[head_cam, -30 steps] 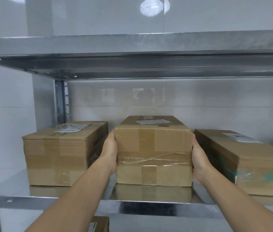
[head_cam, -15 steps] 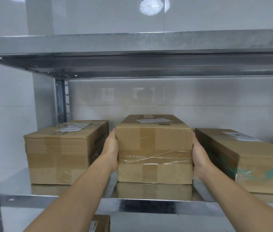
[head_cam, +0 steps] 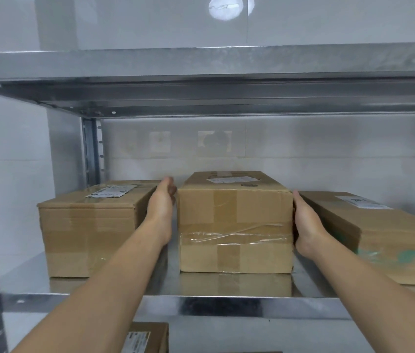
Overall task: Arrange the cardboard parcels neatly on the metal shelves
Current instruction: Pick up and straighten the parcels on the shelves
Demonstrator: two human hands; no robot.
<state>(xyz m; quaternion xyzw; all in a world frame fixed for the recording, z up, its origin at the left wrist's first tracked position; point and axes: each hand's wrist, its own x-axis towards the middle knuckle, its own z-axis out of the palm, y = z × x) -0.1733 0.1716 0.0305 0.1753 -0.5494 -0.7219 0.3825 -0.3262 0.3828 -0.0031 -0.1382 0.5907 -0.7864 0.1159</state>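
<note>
On the shelf [head_cam: 226, 305], left hand [head_cam: 161, 210] at nine o'clock and right hand [head_cam: 305, 225] at three flank the middle parcel [head_cam: 235, 225]. Fingers straight, gripping nothing.

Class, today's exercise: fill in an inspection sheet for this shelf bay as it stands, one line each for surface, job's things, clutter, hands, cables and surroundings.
Surface: metal shelf, shiny, reflecting the parcels.
Job's things: three cardboard parcels in a row with gaps between them: middle parcel, taped, label on top; left parcel and right parcel, each labelled. A lower parcel is partly in view below.
Clutter: nothing seen.
Hands: left hand flat beside the middle parcel's left side; right hand flat against its right side.
Cables: nothing seen.
Surroundings: upper shelf overhead, slotted upright at rear left, pale tiled wall behind.
</note>
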